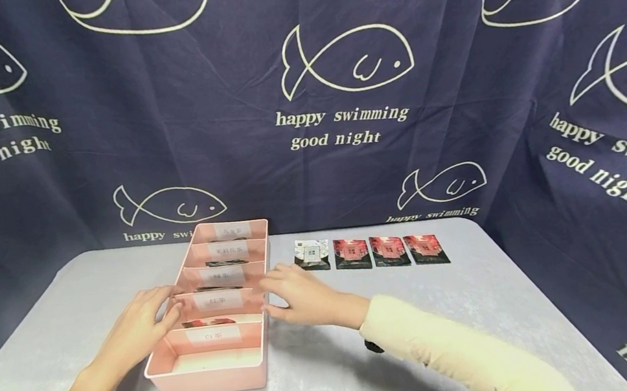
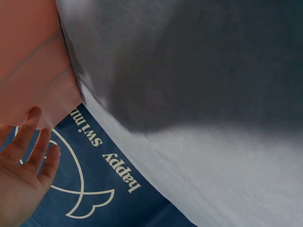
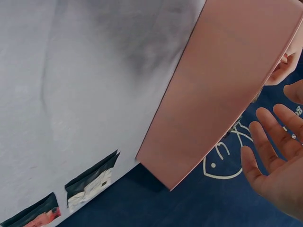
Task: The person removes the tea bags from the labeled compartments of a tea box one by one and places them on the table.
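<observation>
A long pink divided box (image 1: 210, 381) stands on the table, with paper labels in Chinese on its dividers. My left hand (image 1: 137, 325) is at its left rim, fingers loosely bent. At the right rim is my right hand (image 1: 305, 297), its fingertips over or close to the edge. Extended, spread fingers show on the left hand (image 2: 23, 172) beside the pink wall in the left wrist view. The right hand (image 3: 279, 163) also has spread fingers in the right wrist view, and holds nothing. Dark and red packets (image 1: 208, 322) lie inside some compartments; the front compartment shows its bare floor.
Right of the box, a white tea sachet (image 1: 312, 255) and three red-and-black sachets (image 1: 353, 254) lie in a row near the table's back edge. A dark blue fish-print curtain (image 1: 357, 170) hangs behind and beside the grey table (image 1: 413, 340).
</observation>
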Tool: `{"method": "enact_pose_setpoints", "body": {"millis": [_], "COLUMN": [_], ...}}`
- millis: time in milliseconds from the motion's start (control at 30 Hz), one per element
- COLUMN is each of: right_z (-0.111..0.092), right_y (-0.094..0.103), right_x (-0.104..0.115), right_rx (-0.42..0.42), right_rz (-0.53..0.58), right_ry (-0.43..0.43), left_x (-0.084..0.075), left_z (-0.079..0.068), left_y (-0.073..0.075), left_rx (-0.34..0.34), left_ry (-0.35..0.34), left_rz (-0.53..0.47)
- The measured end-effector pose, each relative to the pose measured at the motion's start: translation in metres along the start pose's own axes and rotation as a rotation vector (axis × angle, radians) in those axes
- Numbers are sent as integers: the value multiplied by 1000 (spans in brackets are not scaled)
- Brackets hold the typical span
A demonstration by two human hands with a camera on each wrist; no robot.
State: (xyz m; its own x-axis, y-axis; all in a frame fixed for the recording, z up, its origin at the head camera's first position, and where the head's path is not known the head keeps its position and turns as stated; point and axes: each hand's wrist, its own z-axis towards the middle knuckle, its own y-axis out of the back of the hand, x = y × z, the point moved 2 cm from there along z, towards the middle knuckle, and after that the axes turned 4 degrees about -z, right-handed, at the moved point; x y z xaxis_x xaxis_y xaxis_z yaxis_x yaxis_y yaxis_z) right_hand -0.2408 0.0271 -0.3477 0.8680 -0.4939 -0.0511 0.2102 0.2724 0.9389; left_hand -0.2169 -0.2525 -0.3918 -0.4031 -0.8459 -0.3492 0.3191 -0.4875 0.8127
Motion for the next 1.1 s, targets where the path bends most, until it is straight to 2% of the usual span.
{"method": "enact_pose_setpoints", "body": {"millis": [300,600,900,1100], "right_z": [12,20,26,27], "right_y": [0,-8,-20,-27], "right_x": [11,21,28,33], "right_rx": [30,94,63,71], "right_rz": [37,-20,-28,-43], "right_ry": [29,62,100,91], "left_x": [-1,-1,0,0], "left_z": [1,2,1,2], "left_y": [0,1,1,1], "left_rx": [-4,-17,-7,-1], "left_ry": [-16,-33,-15,-6], "left_rz": [12,11,19,19]}}
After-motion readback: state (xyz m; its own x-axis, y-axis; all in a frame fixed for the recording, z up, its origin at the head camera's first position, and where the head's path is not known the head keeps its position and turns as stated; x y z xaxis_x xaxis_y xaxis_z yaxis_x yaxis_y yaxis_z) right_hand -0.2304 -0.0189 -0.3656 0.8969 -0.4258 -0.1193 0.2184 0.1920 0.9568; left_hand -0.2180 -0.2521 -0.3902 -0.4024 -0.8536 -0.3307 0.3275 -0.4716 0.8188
